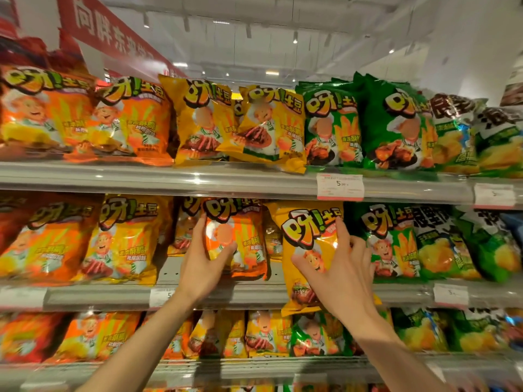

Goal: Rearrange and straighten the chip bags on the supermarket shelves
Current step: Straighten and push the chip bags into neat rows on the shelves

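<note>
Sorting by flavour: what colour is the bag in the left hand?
The bag is orange, shown in the head view.

Single head-worn wide-angle view, close to the shelves (254,182), facing them squarely, tilted slightly upward

Shelves (113,180) w/ chip bags (128,121)

Both bare forearms raised forward. Left hand (203,261) grips orange bag (243,247), thumb across front. Right hand (342,270) splayed over yellow bag (305,230), outer fingers curled round edge
</note>
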Action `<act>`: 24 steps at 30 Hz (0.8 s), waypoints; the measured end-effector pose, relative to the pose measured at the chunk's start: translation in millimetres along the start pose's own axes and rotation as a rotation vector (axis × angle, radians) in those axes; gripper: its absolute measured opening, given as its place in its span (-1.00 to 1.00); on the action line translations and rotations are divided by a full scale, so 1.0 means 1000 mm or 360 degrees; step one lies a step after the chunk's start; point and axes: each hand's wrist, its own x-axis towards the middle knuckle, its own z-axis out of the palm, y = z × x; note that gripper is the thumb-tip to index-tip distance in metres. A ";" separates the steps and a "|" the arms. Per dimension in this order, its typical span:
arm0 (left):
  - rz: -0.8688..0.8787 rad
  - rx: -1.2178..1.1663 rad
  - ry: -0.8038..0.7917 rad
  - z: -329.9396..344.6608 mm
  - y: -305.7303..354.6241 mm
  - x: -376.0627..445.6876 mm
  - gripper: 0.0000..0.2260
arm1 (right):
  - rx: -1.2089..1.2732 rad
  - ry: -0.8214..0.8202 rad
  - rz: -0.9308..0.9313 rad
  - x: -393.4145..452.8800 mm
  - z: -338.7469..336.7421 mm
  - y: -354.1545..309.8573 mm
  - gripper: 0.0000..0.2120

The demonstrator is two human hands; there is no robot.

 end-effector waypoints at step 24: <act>0.0175 0.0549 0.0120 -0.103 -0.039 0.009 -0.20 | -0.0115 0.0129 0.0157 0.014 0.137 -0.108 -0.15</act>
